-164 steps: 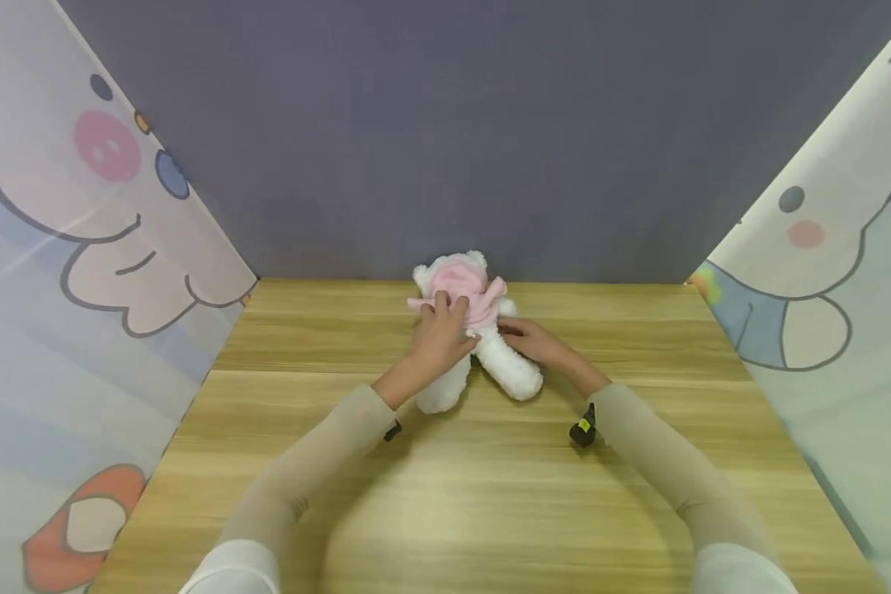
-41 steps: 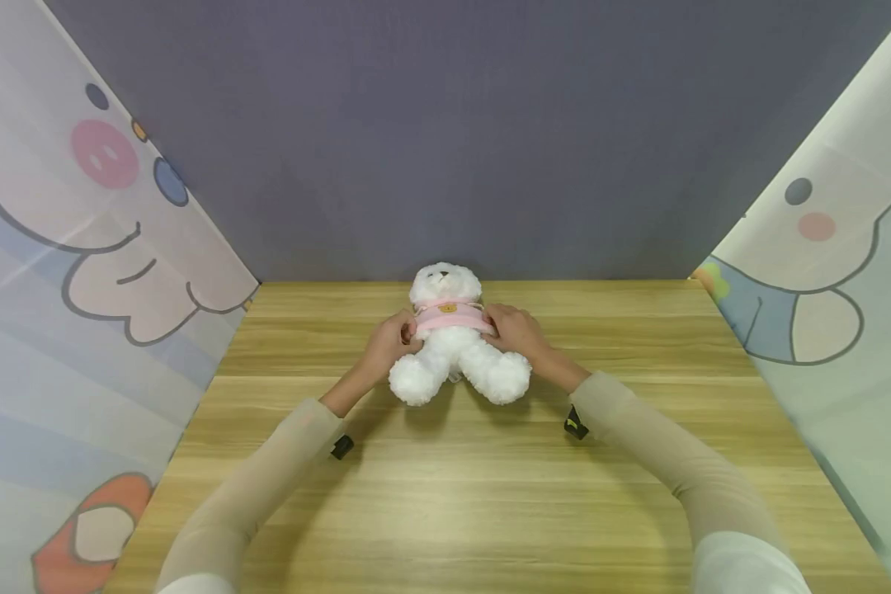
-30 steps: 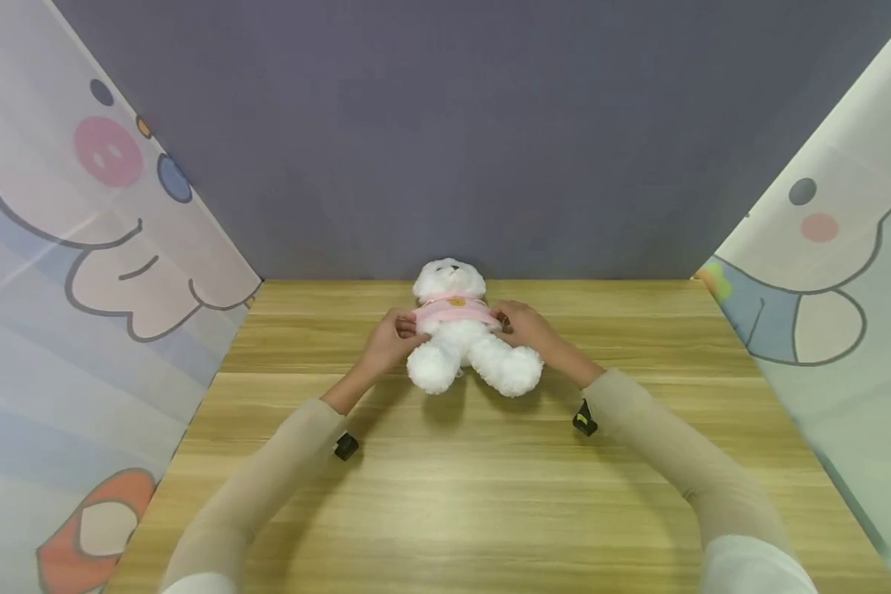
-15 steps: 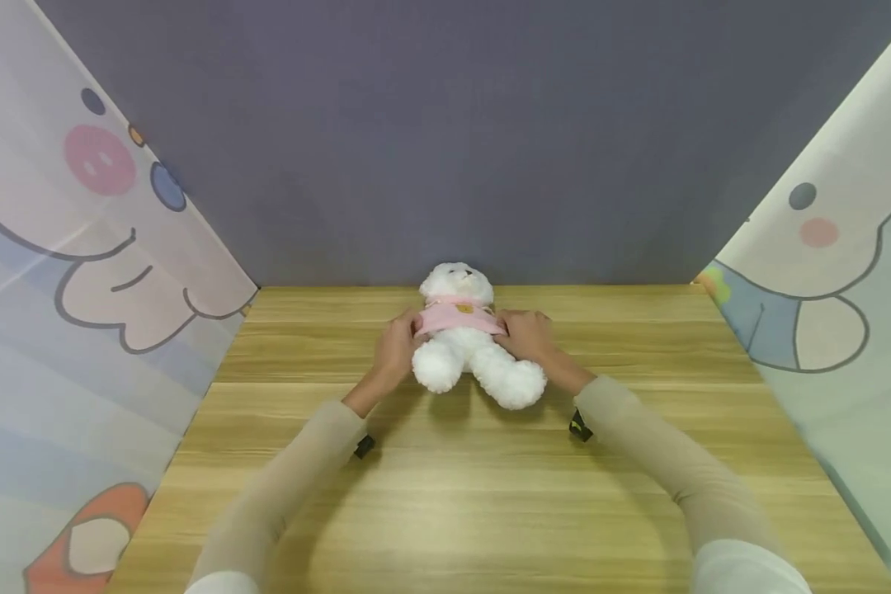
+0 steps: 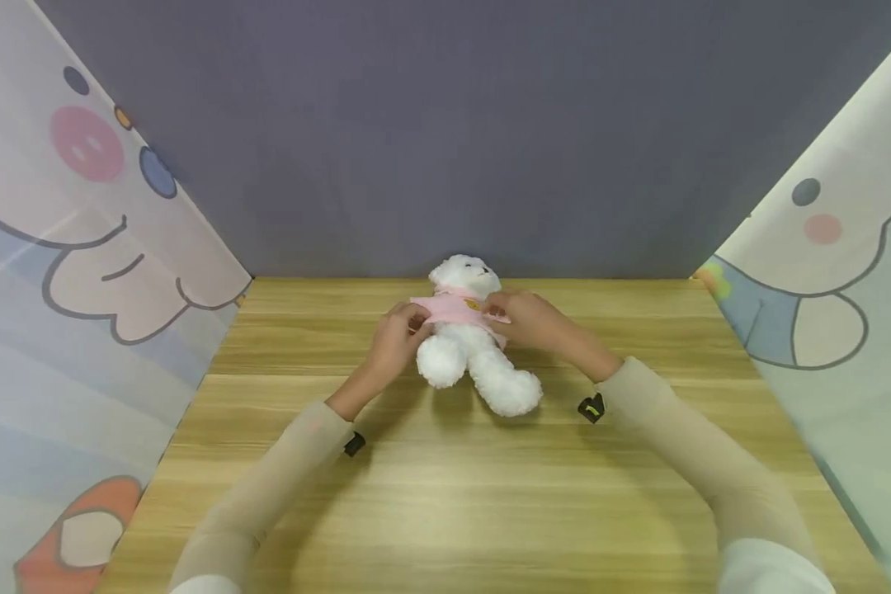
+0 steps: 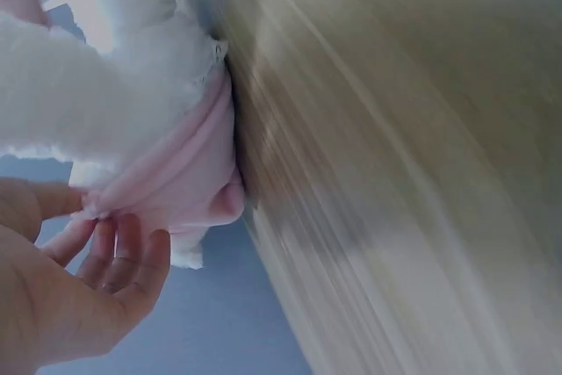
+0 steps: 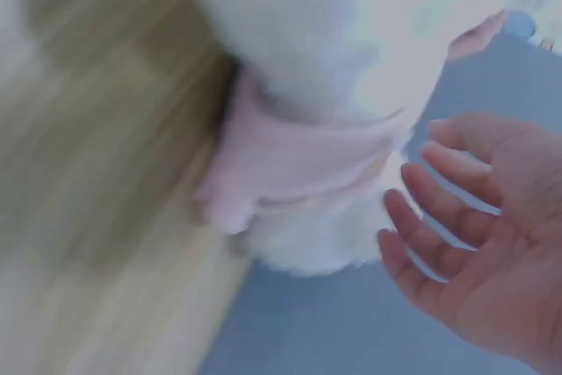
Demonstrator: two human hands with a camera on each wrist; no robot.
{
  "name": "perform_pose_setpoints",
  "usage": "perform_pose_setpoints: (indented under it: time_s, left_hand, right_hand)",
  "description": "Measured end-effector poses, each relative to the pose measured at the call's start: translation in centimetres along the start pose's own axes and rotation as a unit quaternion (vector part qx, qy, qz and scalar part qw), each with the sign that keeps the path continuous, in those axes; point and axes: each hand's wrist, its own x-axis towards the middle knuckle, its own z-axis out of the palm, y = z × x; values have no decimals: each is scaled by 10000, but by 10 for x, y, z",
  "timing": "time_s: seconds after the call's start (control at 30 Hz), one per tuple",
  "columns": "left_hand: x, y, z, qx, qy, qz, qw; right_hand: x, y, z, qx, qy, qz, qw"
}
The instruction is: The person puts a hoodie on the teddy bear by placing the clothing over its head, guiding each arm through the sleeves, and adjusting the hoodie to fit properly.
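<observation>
A white plush teddy bear [image 5: 508, 392] lies face up, head toward the back wall, dressed in a small pink shirt [image 5: 449, 310] with a yellow-brown patch. My left hand [image 5: 395, 340] pinches the shirt's hem at the bear's left-hand side; the left wrist view shows thumb and finger meeting on the pink cloth [image 6: 189, 173]. On the other side, my right hand [image 5: 536, 322] is beside the shirt, its fingertips overlapping the cloth in the head view. In the right wrist view the right hand [image 7: 492, 234] has loosely bent, spread fingers, with a gap to the shirt [image 7: 290, 160].
The bear rests near the back edge of a wood-grain table [image 5: 445, 495]. A dark grey panel [image 5: 445, 140] rises behind it. Cartoon-printed curtains [image 5: 89, 272] stand along both sides. Small black devices [image 5: 591, 407] sit at the wrists.
Earlier the bear lay face down; now it is face up. In the last second its head has turned rightward, the shirt's right side has shifted, and my right hand has moved up.
</observation>
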Motion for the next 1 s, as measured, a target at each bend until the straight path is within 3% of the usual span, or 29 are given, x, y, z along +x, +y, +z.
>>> perform_pose_setpoints:
  time_s: [0.23,0.43,0.53,0.63,0.7,0.83,1.0]
  left_hand:
    - [5,9,5,87,106,332,9994]
    - [0,16,13,262,274,519,9979]
    - [-4,19,15,187,441,625,9969]
    - [-9,22,17,218,399,748,9962]
    - [-12,22,18,262,324,791,9960]
    - [-17,18,18,266,216,756,9966]
    - [-24,11,20,283,347,581,9973]
  right_hand:
    - [33,-24,10,-762,192,-707,9944]
    - [46,-33,27,-1621,292,-529,9849]
    - [51,-37,34,-2225,364,-483,9731]
    - [54,-38,39,-2662,416,-396,9622]
    - [55,-38,41,-2725,364,-377,9607]
    - [56,-36,41,-2398,117,-655,9685]
    - [58,-37,43,-2231,113,-879,9708]
